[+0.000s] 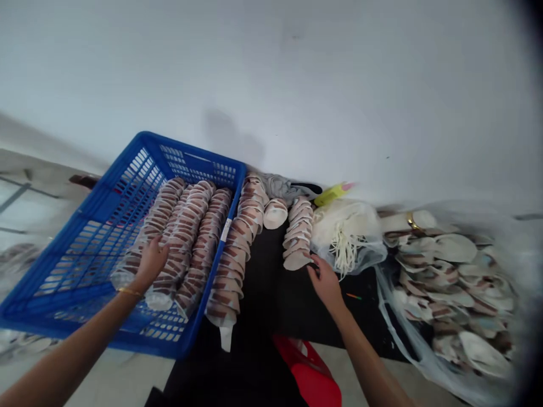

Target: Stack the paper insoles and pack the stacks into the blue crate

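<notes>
My left hand point(153, 261) reaches into a blue plastic basket point(214, 164), resting over long rows of nested beige and brown pieces point(189, 226). Its fingers are partly curled, and whether they grip a piece cannot be made out. My right hand point(322, 277) is at the near end of a shorter nested stack point(298, 232) on the black table point(267, 282), thumb and fingers at the rim of the lowest piece. Between the basket and that stack lies another long nested row point(237, 249), beside a small separate roll point(275, 213).
A clear bag with white strings point(345, 243) lies right of the short stack, behind a small orange-green stick point(353, 296). Farther right, a large plastic bag holds loose pieces point(449, 282). A yellow object point(331, 194) and grey cloth point(282, 186) lie by the white wall. Below is a red stool point(316, 384).
</notes>
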The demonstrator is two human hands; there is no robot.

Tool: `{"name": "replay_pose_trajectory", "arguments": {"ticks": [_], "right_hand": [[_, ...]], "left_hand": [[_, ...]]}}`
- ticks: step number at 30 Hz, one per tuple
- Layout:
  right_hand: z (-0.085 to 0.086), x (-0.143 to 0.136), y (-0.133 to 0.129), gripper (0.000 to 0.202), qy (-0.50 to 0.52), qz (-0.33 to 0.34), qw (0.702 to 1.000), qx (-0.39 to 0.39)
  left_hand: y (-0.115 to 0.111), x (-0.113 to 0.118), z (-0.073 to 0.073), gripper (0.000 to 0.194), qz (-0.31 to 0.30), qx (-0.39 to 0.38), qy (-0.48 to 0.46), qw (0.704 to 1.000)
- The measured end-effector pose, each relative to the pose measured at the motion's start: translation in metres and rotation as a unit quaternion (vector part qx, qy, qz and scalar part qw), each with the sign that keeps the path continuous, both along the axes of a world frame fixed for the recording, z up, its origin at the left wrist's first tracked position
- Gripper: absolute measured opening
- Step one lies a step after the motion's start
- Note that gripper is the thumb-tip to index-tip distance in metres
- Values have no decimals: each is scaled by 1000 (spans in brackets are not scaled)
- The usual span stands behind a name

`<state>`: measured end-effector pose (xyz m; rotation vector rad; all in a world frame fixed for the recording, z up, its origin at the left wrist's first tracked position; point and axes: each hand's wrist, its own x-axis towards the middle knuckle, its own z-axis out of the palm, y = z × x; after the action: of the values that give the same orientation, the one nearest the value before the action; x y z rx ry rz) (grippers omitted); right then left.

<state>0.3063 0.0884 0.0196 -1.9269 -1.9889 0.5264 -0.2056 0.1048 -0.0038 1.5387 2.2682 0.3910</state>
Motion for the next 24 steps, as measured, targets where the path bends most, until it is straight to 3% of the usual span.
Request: {"name": "replay_pose_trajectory", "arguments": {"ticks": [2,4,6,9,11,13,16,19,22,24], "right_hand": [[-6,21,7,38,-3,-13,1000,-9],[-9,22,26,36,-8,-2,1000,-17],[-12,6,58,35,-16,23,999,-23],[-16,-32,125,46,-44,52,997,-29],[-20,-52,168,44,-72,48,995,-43],[-24,-64,202,35,-97,39,992,-71],[-24,-63,229,31,-113,44,986,-112],[-13,-49,235,30,-109,60,984,-130],[10,-29,217,36,-94,78,985,-122],[24,-11,185,35,-80,96,986,-112]], "left_hand": [[7,37,19,39,-36,34,-26,998],[16,89,39,34,-124,104,-95,982],[27,152,55,29,-216,149,-134,956],[39,242,69,24,-252,150,-168,941],[38,289,73,24,-271,147,-189,932],[28,320,75,26,-289,143,-204,924],[5,337,72,27,-299,121,-201,925],[-13,332,68,26,-282,99,-186,936],[-19,319,71,28,-226,104,-193,949],[-21,312,76,33,-172,128,-207,954]]}}
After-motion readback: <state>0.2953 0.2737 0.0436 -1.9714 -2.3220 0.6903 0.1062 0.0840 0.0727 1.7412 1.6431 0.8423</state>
